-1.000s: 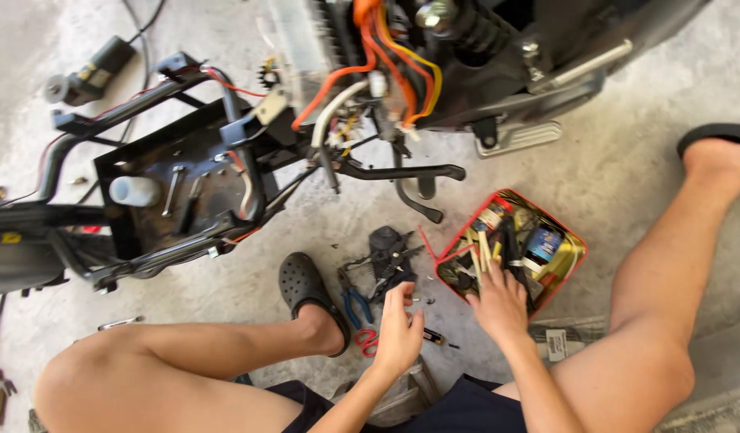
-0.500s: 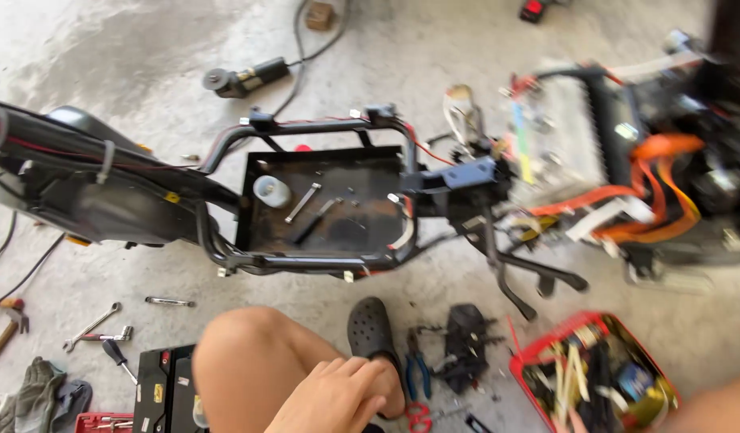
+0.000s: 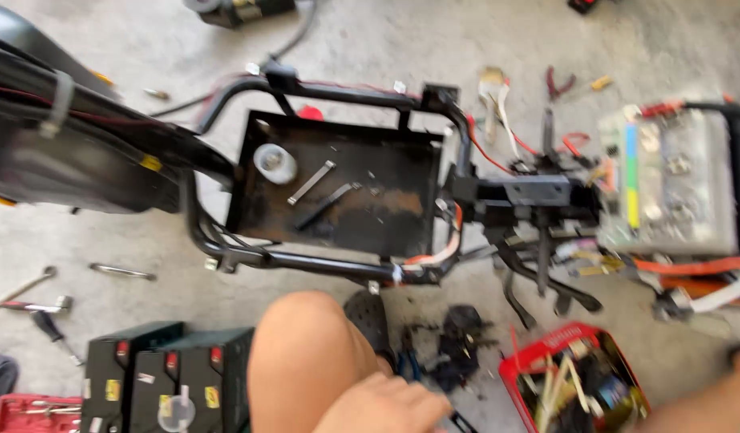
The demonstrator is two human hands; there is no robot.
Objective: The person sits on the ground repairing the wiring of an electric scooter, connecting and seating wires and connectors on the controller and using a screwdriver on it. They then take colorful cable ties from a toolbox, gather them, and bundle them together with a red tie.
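Left hand (image 3: 386, 405), near knee, fingers curled loose, grip empty by blue-handled pliers (image 3: 408, 362) on floor; right hand unseen, grip unknowable; red tool tray (image 3: 538, 361) near right; risk: blind reach could snag sharp tools.

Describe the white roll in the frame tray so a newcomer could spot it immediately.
Start at the black tubular frame lying across the concrete floor; its middle holds a rusty black tray. In the tray's upper left corner sits the white roll, the only round, pale thing there, beside two flat metal strips.
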